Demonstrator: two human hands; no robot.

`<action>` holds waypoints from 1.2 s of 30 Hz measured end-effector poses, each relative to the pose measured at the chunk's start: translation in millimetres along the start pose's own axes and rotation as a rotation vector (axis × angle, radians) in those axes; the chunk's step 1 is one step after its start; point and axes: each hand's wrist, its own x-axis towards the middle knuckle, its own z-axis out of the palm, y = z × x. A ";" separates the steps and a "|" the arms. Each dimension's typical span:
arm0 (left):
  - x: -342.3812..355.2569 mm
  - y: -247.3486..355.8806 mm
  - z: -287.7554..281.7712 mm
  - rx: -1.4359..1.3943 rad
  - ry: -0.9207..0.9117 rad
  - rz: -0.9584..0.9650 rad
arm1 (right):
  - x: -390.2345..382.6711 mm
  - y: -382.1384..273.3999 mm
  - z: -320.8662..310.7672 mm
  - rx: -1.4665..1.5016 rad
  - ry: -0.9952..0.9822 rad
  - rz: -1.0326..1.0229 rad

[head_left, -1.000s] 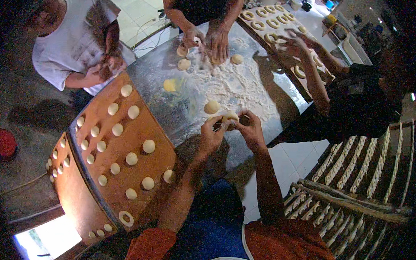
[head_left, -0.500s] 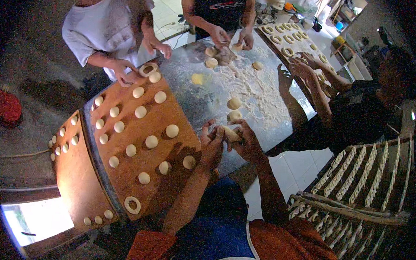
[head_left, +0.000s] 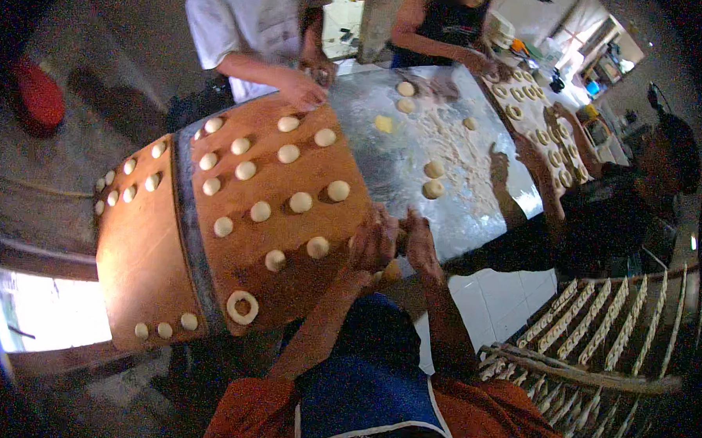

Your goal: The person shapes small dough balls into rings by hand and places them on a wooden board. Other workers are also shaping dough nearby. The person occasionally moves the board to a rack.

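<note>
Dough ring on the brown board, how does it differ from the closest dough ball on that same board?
The dough ring has an open hole; the dough ball has none. The ring is wider across than the ball. The ring lies nearer a corner of the board than the ball. Both are pale.

Bakery workshop: floured table [head_left: 385,158], dough balls [head_left: 301,202] (rows of them), loaded rack [head_left: 579,371].

The left hand [head_left: 375,237] and right hand [head_left: 422,245] have drawn back to the table's [head_left: 373,161] near left edge. The far co-worker's hand [head_left: 477,64] has left its top for the tray [head_left: 529,117] along its right; the white-shirted worker's hand [head_left: 304,90] has shifted to its far left corner.
</note>
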 end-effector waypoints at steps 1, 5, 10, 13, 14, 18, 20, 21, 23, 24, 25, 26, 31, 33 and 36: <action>-5.7 0.7 -4.6 0.026 0.011 0.013 | -11.0 4.3 11.2 -0.144 0.014 -0.165; -20.4 7.0 -23.0 0.092 0.054 0.051 | -7.3 19.8 44.7 -0.138 0.241 -0.189; -35.7 22.1 -55.1 0.174 0.096 0.087 | -11.2 29.5 67.6 -0.132 0.201 -0.385; -45.8 31.6 -72.3 0.187 0.125 0.184 | -24.5 32.4 84.6 0.082 0.000 -0.125; -48.0 34.1 -77.6 0.214 0.143 0.096 | -29.0 33.4 90.7 0.123 -0.045 -0.060; -58.2 36.1 -103.2 0.053 0.144 -0.051 | -44.0 38.3 115.2 0.200 -0.167 0.052; -71.6 32.0 -124.3 0.250 0.171 -0.051 | -51.6 39.1 126.9 0.238 -0.203 0.096; -77.8 28.1 -135.2 0.352 0.180 -0.053 | -55.1 38.3 131.6 0.265 -0.210 0.118; -81.3 15.5 -150.6 0.305 0.166 -0.010 | -62.0 34.9 137.1 0.287 -0.221 0.134; -79.1 8.0 -155.8 0.156 0.148 0.033 | -65.9 32.6 138.4 0.117 -0.242 0.042; -77.5 1.2 -160.6 0.006 0.134 0.081 | -68.9 29.8 139.7 -0.056 -0.266 -0.055; -76.3 -5.1 -164.6 0.367 0.319 0.427 | -72.3 26.9 141.9 -0.228 -0.292 -0.152; -98.9 -16.0 -191.0 -0.197 0.304 0.174 | -85.1 14.4 163.1 -0.069 -0.333 0.016; -113.2 -17.5 -199.7 0.024 0.221 0.129 | -89.1 12.4 170.0 0.036 -0.361 0.072; -121.6 -23.2 -204.5 0.353 0.280 0.225 | -95.5 12.4 177.1 0.081 -0.412 0.088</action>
